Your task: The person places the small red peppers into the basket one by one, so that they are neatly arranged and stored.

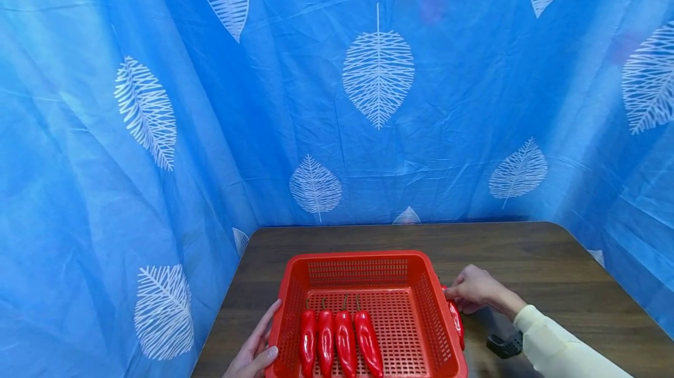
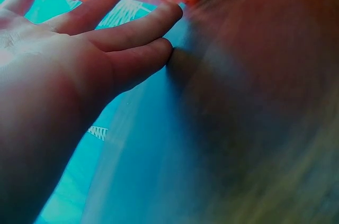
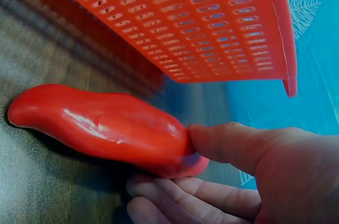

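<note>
A red plastic basket [image 1: 416, 337] stands on the wooden table, and several glossy red chili peppers [image 1: 344, 343] lie side by side in its left half, green stems toward the far side. My left hand [image 1: 255, 346] is at the basket's left rim, fingers extended along the outer wall; in the left wrist view the left hand [image 2: 100, 49] shows straight fingers. Outside the right wall, another red chili pepper [image 3: 106, 121] lies on the table. My right hand [image 3: 286, 166] pinches this pepper's thick end between thumb and fingers. Its stem is hidden by the hand.
The dark wooden table [image 1: 574, 284] extends behind and to the right of the basket. A blue curtain [image 1: 447, 103] with white leaf prints surrounds the table. A black device [image 1: 504, 344] sits at the right wrist, by the pale sleeve [image 1: 563, 346].
</note>
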